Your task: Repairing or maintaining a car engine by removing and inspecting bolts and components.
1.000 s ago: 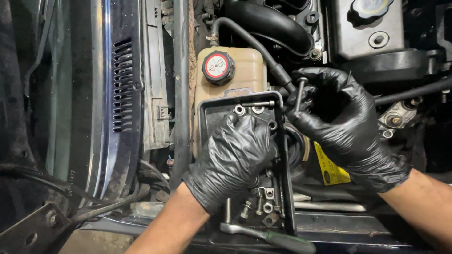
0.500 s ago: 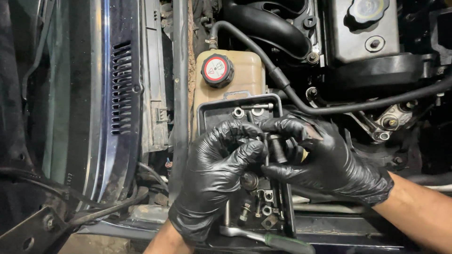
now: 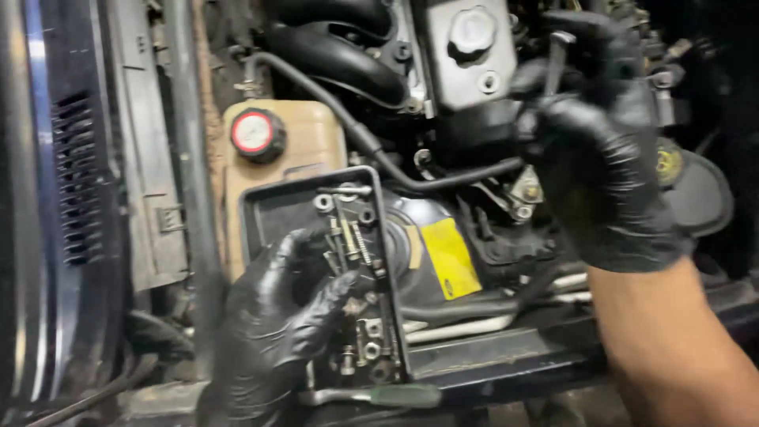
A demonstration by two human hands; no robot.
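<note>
- The right hand [image 3: 601, 158], in a black glove, is raised over the far right of the engine bay with its grip clenched on a dark, slender metal bolt or pin [image 3: 556, 59]; the piece stands roughly upright between the fingertips, its top end showing above them. Motion blur hides exactly how the fingers pinch it.
- The left hand [image 3: 277, 332], also gloved in black, rests low at the near left inside a shallow black plastic parts tray [image 3: 253, 207]. Its fingers are curled among the loose bolts, washers and a small spring [image 3: 348, 229] lying there; whether they pinch any one piece I cannot tell.
- The tray sits on the engine beside a yellow label [image 3: 451, 257], just near of a beige coolant reservoir with a red-and-black cap [image 3: 257, 133].
- A silver ratchet with a green handle [image 3: 379, 394] lies along the near edge, just below the tray, untouched.
- Beyond the right hand is the dark engine cover with its black filler cap [image 3: 472, 33]; a black hose [image 3: 371, 146] runs between reservoir and engine.
- As a judgement: the step in hand looks like carrying one fastener between tray and engine.
- Any next move with that piece calls for a steady pinch and squaring it up to its hole, since a dropped piece would vanish among the hoses below.
</note>
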